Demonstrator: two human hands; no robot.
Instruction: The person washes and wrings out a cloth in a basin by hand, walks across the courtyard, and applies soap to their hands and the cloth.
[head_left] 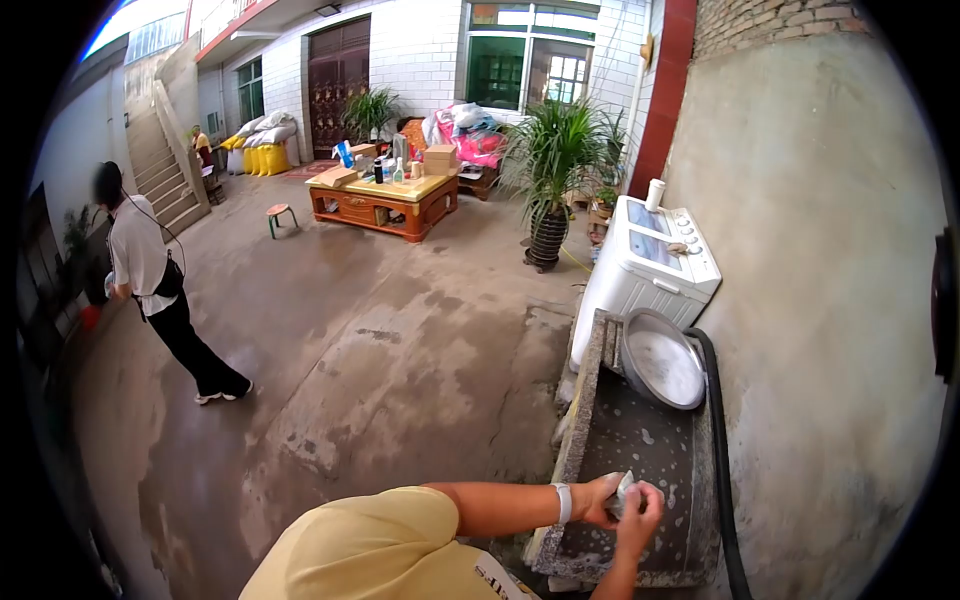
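Observation:
Over the stone trough (572, 450), my left hand (596, 502) and my right hand (642, 508) meet around a small, whitish, crumpled item (625, 486) that looks like wet cloth. A light band circles my left wrist. The fingers of both hands are closed on the item, and much of it is hidden by them. Farther along the trough a metal basin (666, 358) rests tilted, holding foamy white suds. Foam spots dot the dark floor of the trough below my hands.
A black hose (722, 450) runs along the trough's right side by the wall. Behind the basin stands a white washing machine (640, 270). A potted plant (548, 235), a wooden table (375, 212) with boxes and bottles, and a stool (280, 216) stand farther off. Another person (150, 260) is at left.

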